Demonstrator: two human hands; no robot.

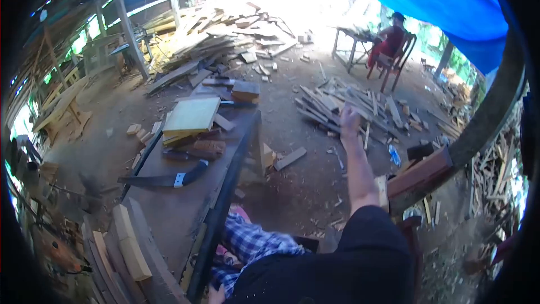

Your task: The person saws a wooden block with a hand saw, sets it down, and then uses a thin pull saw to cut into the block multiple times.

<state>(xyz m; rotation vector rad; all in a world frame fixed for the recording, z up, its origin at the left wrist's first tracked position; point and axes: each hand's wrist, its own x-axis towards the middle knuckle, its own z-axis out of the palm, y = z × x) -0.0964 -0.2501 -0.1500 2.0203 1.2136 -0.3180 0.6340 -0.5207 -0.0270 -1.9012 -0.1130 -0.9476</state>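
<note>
My right arm reaches forward over the floor, and its hand [350, 118] is closed in a fist. No object shows in it. Behind it in the picture lies a heap of wood strips [323, 107] on the ground. Only a small part of my left hand [216, 294] shows at the bottom edge, beside the workbench [191, 202]; its fingers are mostly hidden. On the bench lie a pale yellowish board [192, 115], a brown wooden block [207, 148] and a dark curved tool [169, 180] with a white patch near its bend.
Planks [131, 242] lie at the bench's near left end. A large scrap wood pile [242, 31] covers the back. A person [385, 42] sits on a chair at a table [351, 36]. A wooden beam [419, 174] stands close on my right. A blue tarp [439, 0] hangs overhead.
</note>
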